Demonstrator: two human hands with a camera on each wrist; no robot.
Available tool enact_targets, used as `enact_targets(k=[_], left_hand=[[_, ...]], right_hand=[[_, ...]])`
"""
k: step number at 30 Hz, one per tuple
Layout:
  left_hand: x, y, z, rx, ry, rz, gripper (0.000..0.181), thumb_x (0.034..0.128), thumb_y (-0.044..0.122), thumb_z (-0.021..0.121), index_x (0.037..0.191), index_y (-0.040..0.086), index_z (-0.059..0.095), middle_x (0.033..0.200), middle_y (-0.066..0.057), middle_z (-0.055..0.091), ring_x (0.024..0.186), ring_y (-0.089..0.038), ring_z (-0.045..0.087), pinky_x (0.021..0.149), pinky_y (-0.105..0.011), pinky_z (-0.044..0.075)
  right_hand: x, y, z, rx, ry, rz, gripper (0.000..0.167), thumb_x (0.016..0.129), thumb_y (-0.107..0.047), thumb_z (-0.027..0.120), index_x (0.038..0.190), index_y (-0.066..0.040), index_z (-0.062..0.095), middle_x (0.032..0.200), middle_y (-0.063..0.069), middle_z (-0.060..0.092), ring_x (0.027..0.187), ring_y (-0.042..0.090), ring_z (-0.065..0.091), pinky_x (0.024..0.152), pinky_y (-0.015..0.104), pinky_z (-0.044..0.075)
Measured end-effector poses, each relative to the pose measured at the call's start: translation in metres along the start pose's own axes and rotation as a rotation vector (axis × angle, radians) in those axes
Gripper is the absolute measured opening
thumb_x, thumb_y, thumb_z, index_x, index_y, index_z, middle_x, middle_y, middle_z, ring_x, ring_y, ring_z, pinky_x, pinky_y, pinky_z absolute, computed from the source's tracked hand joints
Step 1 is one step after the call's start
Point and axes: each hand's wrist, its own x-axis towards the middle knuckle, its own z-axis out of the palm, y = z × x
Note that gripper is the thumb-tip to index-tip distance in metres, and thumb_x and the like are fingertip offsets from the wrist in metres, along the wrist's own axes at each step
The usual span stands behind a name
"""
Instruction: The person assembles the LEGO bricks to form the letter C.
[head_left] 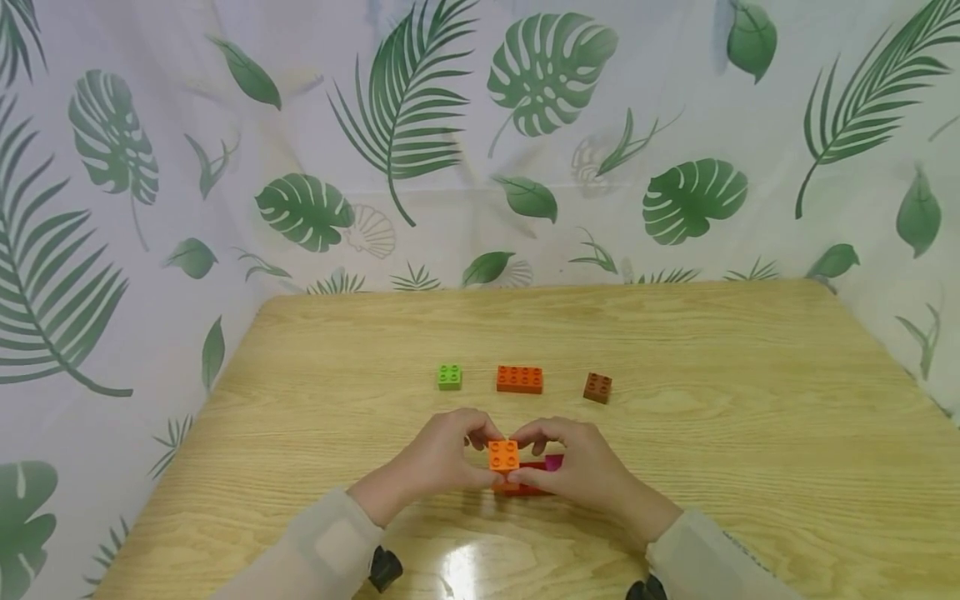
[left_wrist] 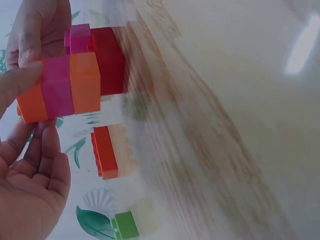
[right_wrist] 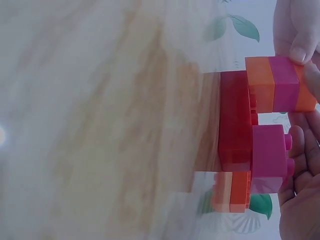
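A stack of orange, magenta and orange bricks (head_left: pixel 503 456) (left_wrist: pixel 57 89) (right_wrist: pixel 272 84) stands at the left end of a red brick (head_left: pixel 531 490) (left_wrist: pixel 109 60) (right_wrist: pixel 235 120) lying on the table. The left hand (head_left: pixel 447 454) (left_wrist: pixel 35 185) pinches the stack's top orange brick between thumb and fingers. From the other side, the right hand (head_left: pixel 577 467) (right_wrist: pixel 305 200) has its thumb and a finger at the same top brick. A magenta brick (head_left: pixel 553 462) (left_wrist: pixel 80 38) (right_wrist: pixel 269 157) sits on the red brick's other end, beneath the right hand. Whether the stack is fully pressed down, I cannot tell.
Beyond the hands on the wooden table (head_left: pixel 360 333) lie a green brick (head_left: pixel 450 378) (left_wrist: pixel 126 225), an orange-red brick (head_left: pixel 519 380) (left_wrist: pixel 106 152) (right_wrist: pixel 239 191) and a brown brick (head_left: pixel 597 388). A leaf-patterned cloth (head_left: pixel 450 217) hangs behind and beside the table.
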Motion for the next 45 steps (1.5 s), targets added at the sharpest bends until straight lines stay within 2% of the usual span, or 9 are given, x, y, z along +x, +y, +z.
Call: enact_targets(k=[5,9,16,24,28,33,38,45], left_hand=[[-0.001,-0.015,-0.003,-0.052,-0.035,0.01,0.04,0.0723,0.026,0.085,0.107,0.018,0.066,0.102,0.013,0.063,0.091,-0.009,0.056,0.082,-0.032,0.046],[-0.002,-0.026,-0.01,-0.086,-0.03,-0.022,0.046,0.0724,0.025,0.085,0.113,0.012,0.066,0.108,0.005,0.064,0.096,-0.014,0.056,0.086,-0.037,0.045],[0.005,-0.047,-0.023,-0.116,0.11,-0.106,0.046,0.0738,0.016,0.083,0.115,0.006,0.065,0.111,-0.006,0.065,0.099,-0.021,0.056,0.088,-0.042,0.045],[0.022,-0.068,-0.032,-0.138,0.32,-0.228,0.043,0.0754,0.011,0.081,0.114,0.005,0.065,0.112,-0.007,0.064,0.102,-0.024,0.056,0.088,-0.04,0.047],[0.029,-0.073,-0.034,-0.138,0.37,-0.263,0.047,0.0747,0.009,0.082,0.118,0.004,0.064,0.116,-0.009,0.062,0.105,-0.025,0.056,0.09,-0.04,0.047],[0.034,-0.079,-0.034,-0.165,0.374,-0.282,0.053,0.074,0.006,0.081,0.123,0.001,0.061,0.12,-0.012,0.061,0.108,-0.027,0.057,0.092,-0.039,0.046],[0.039,-0.085,-0.034,-0.192,0.337,-0.32,0.059,0.0763,0.006,0.08,0.131,0.004,0.057,0.13,-0.011,0.056,0.115,-0.028,0.054,0.095,-0.041,0.044],[0.046,-0.09,-0.033,-0.151,0.292,-0.325,0.062,0.079,0.007,0.077,0.136,0.004,0.052,0.134,-0.012,0.053,0.118,-0.029,0.053,0.101,-0.041,0.039]], right_hand=[[0.0,0.0,0.001,-0.004,0.009,0.003,0.035,0.074,-0.034,0.081,0.102,-0.016,0.07,0.095,-0.01,0.067,0.081,0.016,0.058,0.069,0.029,0.055],[0.0,0.002,0.001,-0.025,0.006,-0.022,0.035,0.075,-0.033,0.081,0.102,-0.013,0.07,0.096,-0.006,0.068,0.081,0.014,0.059,0.07,0.03,0.055],[0.0,0.002,0.0,-0.055,0.003,-0.039,0.035,0.076,-0.033,0.08,0.102,-0.014,0.071,0.096,-0.006,0.068,0.08,0.012,0.059,0.074,0.035,0.053],[0.001,0.0,-0.001,-0.063,-0.006,-0.018,0.035,0.075,-0.032,0.081,0.103,-0.014,0.071,0.097,-0.007,0.068,0.08,0.008,0.057,0.075,0.034,0.053],[0.001,0.0,-0.001,-0.065,-0.001,-0.021,0.035,0.075,-0.031,0.081,0.103,-0.014,0.071,0.097,-0.007,0.068,0.08,0.008,0.057,0.075,0.031,0.052],[0.0,0.0,-0.001,-0.056,0.004,-0.031,0.034,0.075,-0.031,0.081,0.103,-0.014,0.071,0.096,-0.007,0.068,0.079,0.009,0.058,0.074,0.029,0.052],[0.0,0.002,0.0,-0.039,0.002,-0.031,0.034,0.076,-0.032,0.081,0.103,-0.014,0.071,0.096,-0.006,0.068,0.08,0.01,0.058,0.073,0.029,0.053],[0.0,0.003,0.0,-0.023,0.0,-0.031,0.034,0.076,-0.032,0.08,0.103,-0.014,0.071,0.096,-0.006,0.068,0.08,0.012,0.058,0.07,0.027,0.053]])
